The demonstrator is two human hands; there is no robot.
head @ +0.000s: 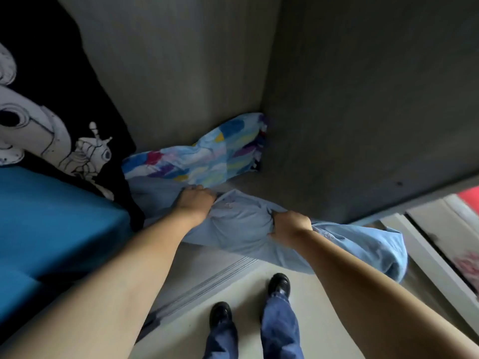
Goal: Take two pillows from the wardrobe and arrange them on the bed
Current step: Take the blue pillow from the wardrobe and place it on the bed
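Observation:
A light blue pillow (243, 224) lies across the front edge of the wardrobe floor, its right end hanging out over the room floor. My left hand (197, 202) grips its upper left part. My right hand (291, 226) is clenched on its middle, bunching the fabric. Behind it, a second pillow (199, 159) with a colourful blue, yellow and purple patchwork print rests in the back corner of the wardrobe (181, 73). The bed is out of sight.
A black garment with a white print (64, 141) hangs on the left above a teal folded item (51, 224). The sliding door track (207, 281) runs under the pillow. My feet in black shoes (248, 301) stand on the pale floor. A wardrobe side panel (375, 112) rises at right.

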